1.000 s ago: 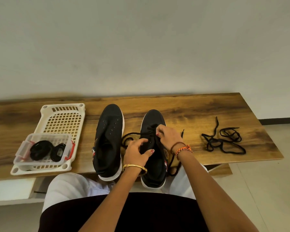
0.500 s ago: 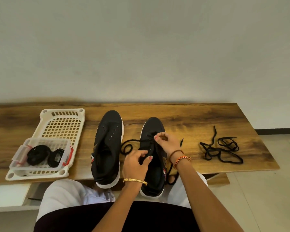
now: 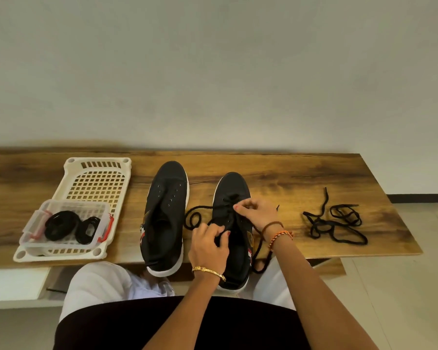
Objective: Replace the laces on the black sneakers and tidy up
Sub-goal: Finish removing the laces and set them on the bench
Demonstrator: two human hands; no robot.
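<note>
The right hand (image 3: 256,213) pinches the black lace (image 3: 196,215) over the eyelets of the right sneaker (image 3: 234,231), in the lower centre of the frame, and the left hand (image 3: 209,245) has its fingers curled around the lace and tongue lower on the same shoe. Both hands are therefore closed on this lace.

The wooden bench (image 3: 288,178) runs across the middle of the frame. On its left side lies a cream plastic basket (image 3: 96,183), and in the basket's near end sits a clear container (image 3: 66,226) with two coiled black laces (image 3: 61,224).

The left sneaker (image 3: 166,213), left of centre, shows bare eyelets and has no lace. At the right of the frame a loose tangle of black laces (image 3: 335,223) lies on the bench.

In my judgement the work is less than half done: one shoe is partly laced, the other one is not started, and the tidying remains.
</note>
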